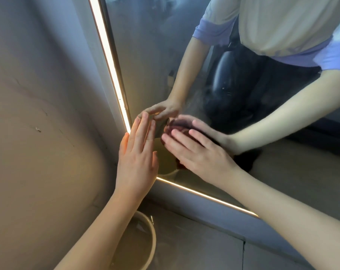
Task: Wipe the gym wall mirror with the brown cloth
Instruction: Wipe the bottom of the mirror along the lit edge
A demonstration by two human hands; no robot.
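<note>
The wall mirror [145, 55] fills the upper right, its glass hazy and smeared, with lit strips along its left and bottom edges. My right hand [200, 154] lies flat near the mirror's lower left corner, pressing the brown cloth [180, 165] against the glass; the cloth is mostly hidden under the palm and shows at the fingertips and below the hand. My left hand [138, 152] rests flat with straight fingers over the mirror's lit corner, holding nothing. Both arms and the cloth appear reflected in the glass.
A beige wall [38, 114] with small chips runs along the left. A round white-rimmed bucket [147, 230] stands on the floor under my left forearm. The glowing bottom frame strip [204, 195] slants toward the right. Dark gym equipment shows in the reflection.
</note>
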